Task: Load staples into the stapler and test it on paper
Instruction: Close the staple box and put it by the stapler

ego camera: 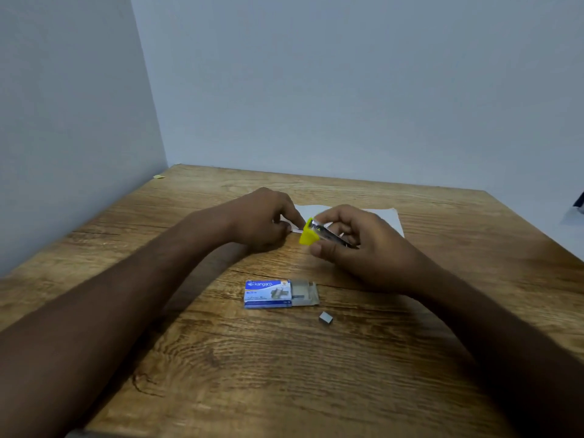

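Observation:
My right hand (354, 245) grips a small yellow stapler (311, 233) above the table, its yellow end pointing left and its metal body running back into my fingers. My left hand (264, 219) has its fingers closed, pinching the near left corner of a white sheet of paper (387, 218) that lies flat behind both hands. The stapler's tip sits right beside that pinched corner. A blue staple box (268, 294) lies nearer to me, its inner tray slid out to the right. A small loose block of staples (324, 317) rests just right of and below the box.
The wooden table (284, 374) stands in a corner between two pale walls. A tiny yellow scrap (159, 176) lies at the far left edge. A dark object (580, 200) shows at the right frame edge.

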